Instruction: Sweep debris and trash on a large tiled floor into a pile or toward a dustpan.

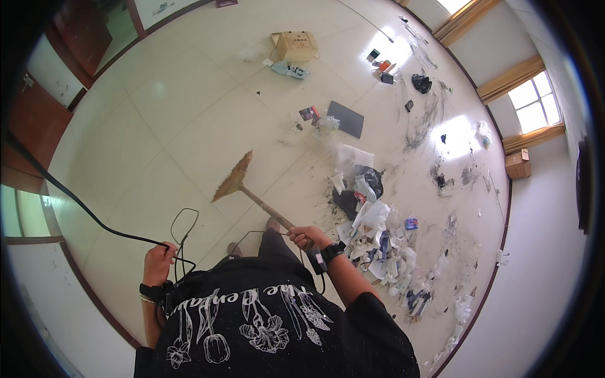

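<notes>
My right hand [306,237] is wrapped around the wooden handle of a broom [235,180]. The broom's brown, worn head points away from me, over the tiled floor [175,123]. Below that wrist hangs a black power adapter [317,262] with a cord. On the other side, my left hand [159,257] grips a black cable [90,212] that runs up to the left edge of the view; more of it loops beside the hand. A heap of torn paper and plastic litter [378,250] lies on the floor to the right of the broom.
Bubble wrap [354,158], a black plastic bag [371,181] and a dark flat panel [345,119] lie ahead. Farther off are a cardboard box [296,46] and a pale blue bag [290,69]. Dark smears mark the floor [420,127] on the right. Another carton [518,164] stands by the wall.
</notes>
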Action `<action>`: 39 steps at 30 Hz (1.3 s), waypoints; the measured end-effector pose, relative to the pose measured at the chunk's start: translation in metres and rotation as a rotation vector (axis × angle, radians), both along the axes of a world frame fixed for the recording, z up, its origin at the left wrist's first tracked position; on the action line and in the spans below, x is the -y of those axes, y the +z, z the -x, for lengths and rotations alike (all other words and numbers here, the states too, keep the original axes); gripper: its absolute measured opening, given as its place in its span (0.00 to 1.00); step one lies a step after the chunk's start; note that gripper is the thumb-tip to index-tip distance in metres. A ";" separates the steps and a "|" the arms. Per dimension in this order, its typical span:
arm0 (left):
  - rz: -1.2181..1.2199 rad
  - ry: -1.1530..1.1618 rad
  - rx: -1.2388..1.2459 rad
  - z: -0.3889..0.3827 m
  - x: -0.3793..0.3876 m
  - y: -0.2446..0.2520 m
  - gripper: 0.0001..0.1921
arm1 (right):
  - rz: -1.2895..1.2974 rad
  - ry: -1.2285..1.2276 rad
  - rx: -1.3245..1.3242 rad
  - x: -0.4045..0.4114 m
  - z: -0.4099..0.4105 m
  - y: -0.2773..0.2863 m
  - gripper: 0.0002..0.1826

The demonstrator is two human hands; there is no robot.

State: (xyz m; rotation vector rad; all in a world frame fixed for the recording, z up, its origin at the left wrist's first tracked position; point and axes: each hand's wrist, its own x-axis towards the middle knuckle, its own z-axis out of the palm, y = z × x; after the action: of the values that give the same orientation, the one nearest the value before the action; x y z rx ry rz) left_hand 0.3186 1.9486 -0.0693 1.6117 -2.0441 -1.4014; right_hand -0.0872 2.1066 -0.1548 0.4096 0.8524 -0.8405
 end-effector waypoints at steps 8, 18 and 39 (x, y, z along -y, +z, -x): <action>-0.024 0.052 0.047 0.044 0.002 0.003 0.10 | -0.185 -0.370 0.257 -0.057 0.094 -0.025 0.07; -0.040 -0.017 0.063 0.095 0.011 -0.012 0.10 | -0.174 -0.576 -0.135 -0.127 0.209 -0.066 0.08; -0.051 -0.097 0.092 0.136 0.032 -0.028 0.11 | -0.008 -0.220 -0.175 -0.006 0.118 0.008 0.06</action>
State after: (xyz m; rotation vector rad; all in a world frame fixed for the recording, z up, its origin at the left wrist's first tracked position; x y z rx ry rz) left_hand 0.1827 1.9167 -0.0973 1.6467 -2.1819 -1.4482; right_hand -0.2049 2.1130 -0.1471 0.4470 0.9845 -1.0885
